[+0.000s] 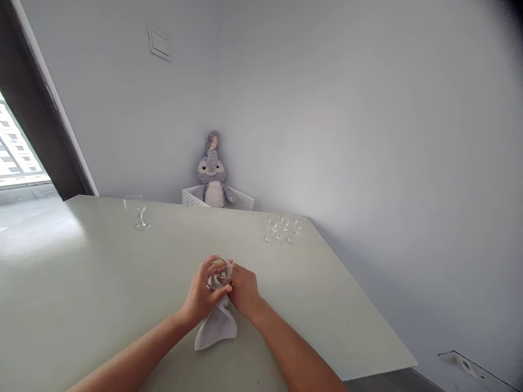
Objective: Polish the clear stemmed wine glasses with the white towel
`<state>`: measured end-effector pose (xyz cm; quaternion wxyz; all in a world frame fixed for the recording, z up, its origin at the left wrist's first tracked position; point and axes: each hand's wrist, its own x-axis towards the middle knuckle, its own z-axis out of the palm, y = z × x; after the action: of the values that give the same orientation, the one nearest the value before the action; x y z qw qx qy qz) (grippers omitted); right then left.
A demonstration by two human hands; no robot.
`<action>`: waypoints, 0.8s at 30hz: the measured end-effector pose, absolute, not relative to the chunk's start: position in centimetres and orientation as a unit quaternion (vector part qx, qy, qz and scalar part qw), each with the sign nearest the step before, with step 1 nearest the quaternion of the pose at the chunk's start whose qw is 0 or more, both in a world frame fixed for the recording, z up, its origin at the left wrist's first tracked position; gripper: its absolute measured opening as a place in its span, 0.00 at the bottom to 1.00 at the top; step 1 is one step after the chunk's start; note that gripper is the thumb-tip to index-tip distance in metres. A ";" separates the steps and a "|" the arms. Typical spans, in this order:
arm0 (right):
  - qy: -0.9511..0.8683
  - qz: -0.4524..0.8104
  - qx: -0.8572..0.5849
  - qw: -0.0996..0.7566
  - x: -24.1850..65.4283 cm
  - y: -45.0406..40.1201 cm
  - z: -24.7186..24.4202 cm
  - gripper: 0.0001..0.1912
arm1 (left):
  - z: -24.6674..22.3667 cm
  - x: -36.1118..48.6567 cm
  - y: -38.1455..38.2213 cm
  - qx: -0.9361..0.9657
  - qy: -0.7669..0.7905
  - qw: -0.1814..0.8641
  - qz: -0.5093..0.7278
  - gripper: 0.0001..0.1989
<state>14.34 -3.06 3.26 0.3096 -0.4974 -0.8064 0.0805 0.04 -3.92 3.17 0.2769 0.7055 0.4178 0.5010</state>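
Observation:
My left hand (204,288) is wrapped around the bowl of a clear stemmed glass (219,274), whose round mouth faces up toward me. Close against it on the right, my right hand (244,288) is closed, its fingers at the lower part of the glass and partly hidden. A white cloth (218,325) comes out from between the two hands and hangs down toward the table, bunched at its top. The stem and foot of the glass are mostly covered by the hands and cloth.
On the pale glossy table (134,283), one larger stemmed glass (135,209) stands at the far left. Three small stemmed glasses (284,226) stand together near the right back edge. A plush rabbit (212,174) sits in a white basket (244,201) behind the table, against the walls.

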 end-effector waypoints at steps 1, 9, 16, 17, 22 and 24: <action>-0.797 0.084 -0.509 0.316 14.5 -2.7 2.8 0.11 | 2.8 0.3 -4.0 0.717 0.415 0.276 0.487 0.29; -0.580 0.074 -0.761 0.280 22.7 2.5 1.1 0.16 | 0.0 0.0 -2.9 0.776 0.488 0.267 0.296 0.28; -0.521 0.098 -0.810 0.250 26.4 4.8 -0.1 0.16 | -0.4 -0.1 -2.6 0.810 0.475 0.220 0.263 0.23; -0.519 0.103 -0.812 0.246 26.4 5.1 -0.2 0.15 | -0.4 -0.1 -2.6 0.811 0.475 0.218 0.262 0.22; -0.516 0.116 -0.814 0.242 25.9 6.3 0.2 0.15 | -0.3 -0.1 -2.7 0.814 0.471 0.213 0.265 0.22; -0.515 0.119 -0.812 0.246 25.7 6.6 0.4 0.15 | -0.3 -0.2 -2.7 0.814 0.468 0.212 0.271 0.22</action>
<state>25.73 6.61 0.41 0.2464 -0.8124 -0.5148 0.1194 -0.18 -2.68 -0.34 0.2116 0.8144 0.4676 0.2707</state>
